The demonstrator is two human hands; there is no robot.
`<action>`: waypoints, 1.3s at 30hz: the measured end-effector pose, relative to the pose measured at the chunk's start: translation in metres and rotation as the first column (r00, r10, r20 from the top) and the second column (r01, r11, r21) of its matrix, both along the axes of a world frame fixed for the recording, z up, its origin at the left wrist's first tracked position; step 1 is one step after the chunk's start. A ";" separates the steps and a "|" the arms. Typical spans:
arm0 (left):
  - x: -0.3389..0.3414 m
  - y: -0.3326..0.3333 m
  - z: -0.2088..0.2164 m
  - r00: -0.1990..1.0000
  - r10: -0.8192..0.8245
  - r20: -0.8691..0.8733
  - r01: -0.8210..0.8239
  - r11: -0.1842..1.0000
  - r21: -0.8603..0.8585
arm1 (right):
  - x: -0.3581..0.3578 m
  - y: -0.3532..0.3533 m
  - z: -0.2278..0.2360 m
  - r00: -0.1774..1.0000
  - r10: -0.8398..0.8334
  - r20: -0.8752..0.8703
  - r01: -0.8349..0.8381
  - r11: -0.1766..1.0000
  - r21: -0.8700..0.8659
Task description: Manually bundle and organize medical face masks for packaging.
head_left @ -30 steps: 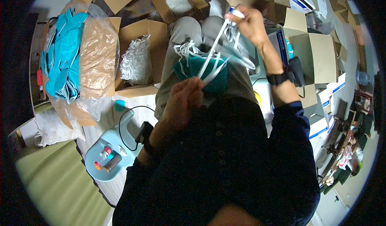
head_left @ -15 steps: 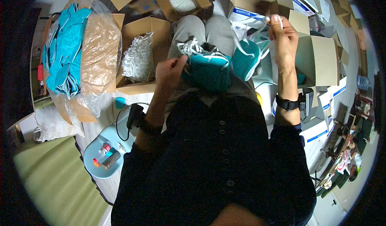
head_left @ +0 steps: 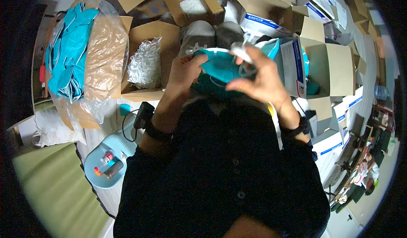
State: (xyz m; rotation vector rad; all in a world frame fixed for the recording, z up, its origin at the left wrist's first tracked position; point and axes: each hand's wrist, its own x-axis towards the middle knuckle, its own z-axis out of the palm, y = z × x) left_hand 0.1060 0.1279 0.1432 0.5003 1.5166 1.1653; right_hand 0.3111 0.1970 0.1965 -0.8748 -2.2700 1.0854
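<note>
A teal face mask (head_left: 220,66) with a white-edged rim lies over my lap, its lower part in shadow. My left hand (head_left: 185,72) is closed on the mask's left edge, thumb on top. Over its right side is my right hand (head_left: 265,76), thumb stretched to the left and fingers curled around a white strap (head_left: 241,55); motion blurs the fingertips. Another teal mask (head_left: 270,48) with a white edge shows just beyond my right hand. White straps on my lap are partly hidden behind the held mask.
At left, a plastic-lined carton holds a pile of teal masks (head_left: 72,47). Beside it, a box (head_left: 163,28) contains white straps (head_left: 145,62). An open carton (head_left: 341,70) stands at right. A light-blue bin (head_left: 94,179) with bottles sits lower left.
My right hand has come down and left from its raised spot, bringing the strap over the mask. My left hand has moved onto the mask's edge. The second mask is now partly covered.
</note>
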 end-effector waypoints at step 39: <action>-0.036 0.008 0.046 0.536 0.158 -0.829 0.466 0.763 0.447 | -0.005 0.091 -0.035 0.859 -0.443 -0.258 0.238 0.791 -0.564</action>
